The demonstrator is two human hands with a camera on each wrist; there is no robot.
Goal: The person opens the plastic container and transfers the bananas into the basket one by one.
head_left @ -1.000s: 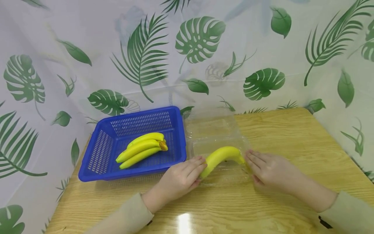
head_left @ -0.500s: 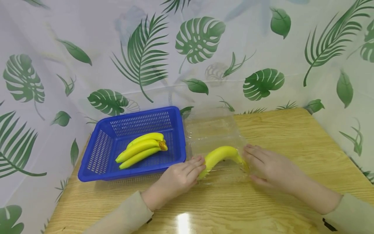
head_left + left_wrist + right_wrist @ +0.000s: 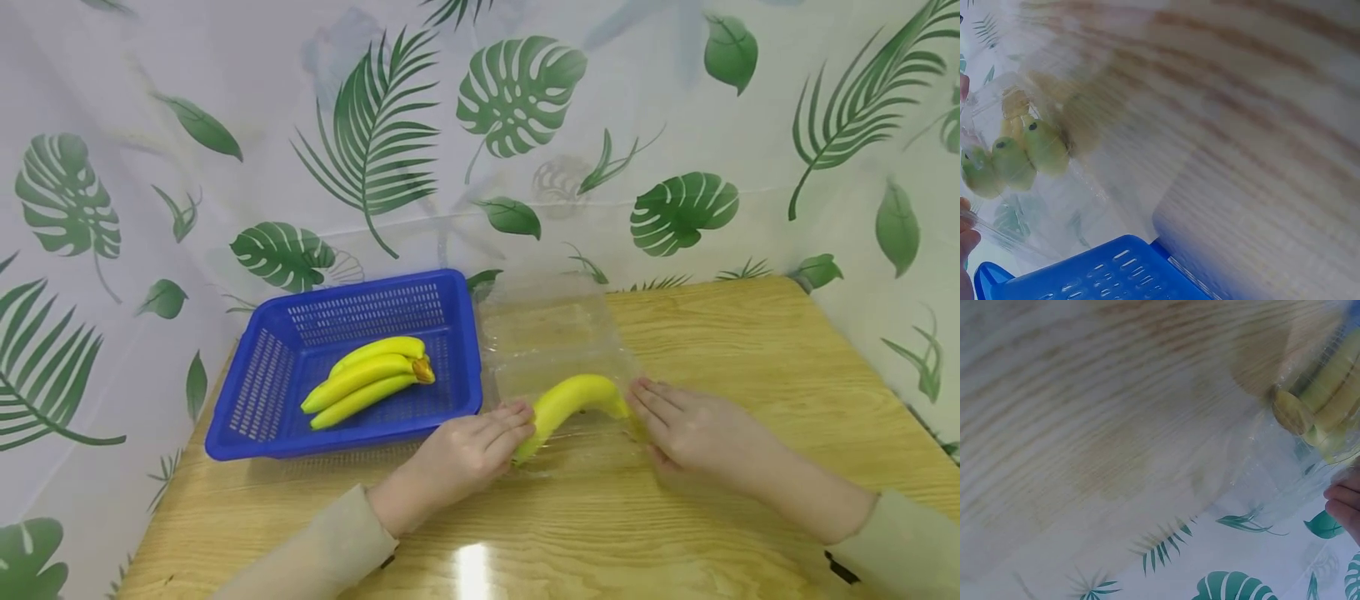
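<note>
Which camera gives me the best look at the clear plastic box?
The head view: the clear plastic box shows whole, lid open, beside the blue basket. The left wrist view shows only a blurred wall with banana tips behind; the right wrist view shows one blurred corner.

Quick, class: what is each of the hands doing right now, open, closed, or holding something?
Left hand: open, fingers touching the yellow banana bunch in the clear plastic container.
Right hand: open, fingers straight against the same container's right end.
</note>
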